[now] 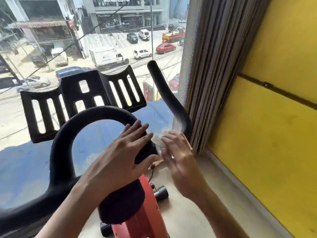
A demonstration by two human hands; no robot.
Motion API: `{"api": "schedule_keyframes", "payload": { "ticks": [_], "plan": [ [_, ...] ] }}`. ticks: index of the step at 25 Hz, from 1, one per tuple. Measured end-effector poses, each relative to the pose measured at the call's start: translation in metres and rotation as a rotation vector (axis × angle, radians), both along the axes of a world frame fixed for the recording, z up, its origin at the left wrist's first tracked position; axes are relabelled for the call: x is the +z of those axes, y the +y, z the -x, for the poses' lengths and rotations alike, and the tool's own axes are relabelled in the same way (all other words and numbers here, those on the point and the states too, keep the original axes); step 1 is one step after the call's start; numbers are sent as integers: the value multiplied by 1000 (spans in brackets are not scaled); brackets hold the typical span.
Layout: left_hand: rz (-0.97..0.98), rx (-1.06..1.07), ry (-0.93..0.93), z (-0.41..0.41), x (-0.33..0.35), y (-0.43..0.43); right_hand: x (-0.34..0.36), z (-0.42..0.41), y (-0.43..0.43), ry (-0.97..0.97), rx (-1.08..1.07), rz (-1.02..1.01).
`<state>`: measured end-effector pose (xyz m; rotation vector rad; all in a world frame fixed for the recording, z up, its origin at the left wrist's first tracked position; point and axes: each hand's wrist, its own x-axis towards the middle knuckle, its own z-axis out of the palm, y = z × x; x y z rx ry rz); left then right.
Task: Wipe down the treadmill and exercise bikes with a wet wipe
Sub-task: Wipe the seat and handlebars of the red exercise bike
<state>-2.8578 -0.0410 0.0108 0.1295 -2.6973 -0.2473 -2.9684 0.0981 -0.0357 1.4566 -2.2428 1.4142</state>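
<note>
The exercise bike's black foam handlebar (68,134) curves in a loop in front of me, and its right horn (164,90) rises toward the window. My left hand (123,152) rests flat on the loop's right side, fingers straight, thumb along the underside. My right hand (180,160) is motion-blurred just to the right, its fingers spread and fairly straight over a white wet wipe (158,141) at the base of the right horn. Part of the wipe is hidden under the fingers. The red bike body (142,212) stands below.
A black slotted device holder (85,93) sits ahead of the handlebar. A full-height window (51,48) looks onto a street. A grey curtain (214,66) and a yellow wall (274,134) close in the right side. A black transport wheel (161,193) rests on the beige floor.
</note>
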Motion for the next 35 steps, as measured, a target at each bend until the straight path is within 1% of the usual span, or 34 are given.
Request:
{"api": "schedule_keyframes", "payload": {
  "ticks": [2, 3, 5, 7, 9, 11, 12, 14, 15, 17, 18, 19, 21, 23, 25, 26, 28, 29, 31, 33, 35],
  "plan": [
    [-4, 3, 3, 3, -1, 0, -7, 0, -1, 93, 40, 36],
    [-17, 7, 2, 4, -1, -1, -8, 17, -3, 83, 50, 39],
    [-26, 5, -7, 3, -2, -2, -6, 59, -5, -43, 47, 15],
    [-31, -9, -19, 0, -3, -1, -1, 83, -4, -166, 45, -12],
    [-9, -12, -34, 0, -2, -1, 1, 76, -4, -197, -3, -25],
    [37, -27, -68, 1, 1, -5, 0, 50, 2, -169, -94, 39],
    [80, -38, -88, 3, 5, -8, -2, 39, 7, -137, -118, 72],
    [192, -55, -112, 11, 16, -19, -2, 25, 16, -103, -92, 93],
    [245, -66, -103, 17, 23, -25, 2, 26, 18, -136, -64, 98],
    [299, -86, -69, 37, 35, -38, 21, 42, 12, -308, -11, 160],
    [287, -87, -57, 50, 40, -47, 32, 54, 4, -369, 4, 201],
    [250, -77, -46, 67, 45, -57, 45, 67, -9, -385, 17, 223],
    [189, -35, -12, 102, 57, -77, 68, 96, -43, -320, 10, 198],
    [187, 2, 33, 137, 67, -100, 85, 128, -86, -198, -57, 203],
    [217, 33, -19, 162, 72, -121, 100, 158, -124, -128, -124, 214],
    [239, 58, -57, 171, 75, -131, 106, 170, -142, -124, -127, 179],
    [266, 96, -136, 183, 75, -148, 109, 185, -167, -100, -98, 23],
    [264, 97, -174, 187, 74, -153, 105, 189, -172, -83, -88, -33],
    [262, 88, -207, 190, 69, -159, 91, 188, -166, -62, -115, -47],
    [285, 65, -194, 190, 65, -161, 73, 180, -142, -63, -115, -29],
    [265, 36, -173, 191, 63, -164, 61, 172, -114, -106, -64, -51]
  ]
}}
